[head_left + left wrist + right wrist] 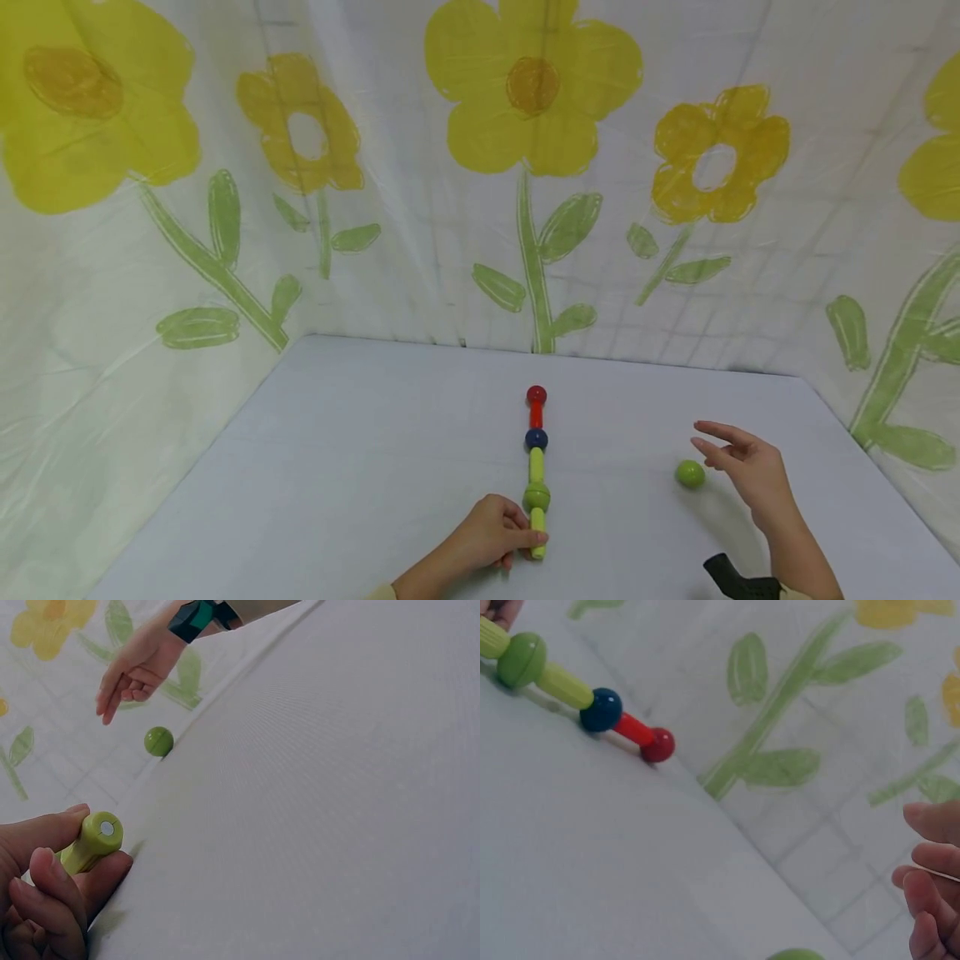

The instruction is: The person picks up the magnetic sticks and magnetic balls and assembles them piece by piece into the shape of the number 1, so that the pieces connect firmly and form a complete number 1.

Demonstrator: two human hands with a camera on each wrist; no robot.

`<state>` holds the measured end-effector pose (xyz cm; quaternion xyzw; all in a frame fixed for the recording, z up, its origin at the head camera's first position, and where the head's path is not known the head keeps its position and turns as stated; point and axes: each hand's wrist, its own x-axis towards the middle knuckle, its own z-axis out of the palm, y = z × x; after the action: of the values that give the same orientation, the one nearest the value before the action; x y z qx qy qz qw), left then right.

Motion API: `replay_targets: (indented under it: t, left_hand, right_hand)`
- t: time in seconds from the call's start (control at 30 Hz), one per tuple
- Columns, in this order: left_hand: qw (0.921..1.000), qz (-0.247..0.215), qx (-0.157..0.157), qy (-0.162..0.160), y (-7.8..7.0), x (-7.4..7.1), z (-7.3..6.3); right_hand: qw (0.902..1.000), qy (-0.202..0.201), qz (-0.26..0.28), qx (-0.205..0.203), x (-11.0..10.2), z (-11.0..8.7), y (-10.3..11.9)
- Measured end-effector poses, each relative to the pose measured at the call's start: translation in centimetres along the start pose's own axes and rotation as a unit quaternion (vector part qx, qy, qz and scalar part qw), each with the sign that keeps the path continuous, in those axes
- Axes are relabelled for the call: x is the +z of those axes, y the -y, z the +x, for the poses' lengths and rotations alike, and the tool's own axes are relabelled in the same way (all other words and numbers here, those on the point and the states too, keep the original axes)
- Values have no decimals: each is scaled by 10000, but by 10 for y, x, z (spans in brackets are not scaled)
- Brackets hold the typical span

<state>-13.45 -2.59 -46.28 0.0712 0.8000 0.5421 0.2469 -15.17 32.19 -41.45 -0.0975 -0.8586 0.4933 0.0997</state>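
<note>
A chain of magnetic rods and balls lies on the table, running away from me: a red ball [536, 396], a red rod [536, 415], a blue ball [536, 439], a yellow-green rod [536, 465], a green ball [536, 497] and a near yellow-green rod [538, 525]. My left hand [491, 533] pinches that near rod between thumb and finger; its round metal end shows in the left wrist view. Over on the right, a loose green ball [690, 474] sits on the table. Beside and above it, my right hand [753, 475] holds nothing, its fingers loosely extended.
A white-covered table [360, 433] spreads under everything. Behind it and at both sides hangs a pale curtain [405, 250] printed with yellow flowers. A dark strap [742, 581] is worn at the right wrist.
</note>
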Motion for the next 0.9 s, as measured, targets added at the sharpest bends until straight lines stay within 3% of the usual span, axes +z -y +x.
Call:
replay_targets:
  t: [0.23,0.4,0.6,0.9]
  left_hand:
    - [10000,3,-11,-2,0,0,0]
    - [10000,17,-29,2,-1,0,-1]
    - [10000,6,43,-9,-1,0,-1]
    - [9999,-72,95,44,0,0,-1]
  right_hand:
    - [9958,410,804,180,-9,8,-29]
    - [9892,692,1130,620,-9,13,-48]
    - [9862,849,1004,1011,-7,14,-61]
    - [9905,1006,476,813,-1,12,-63]
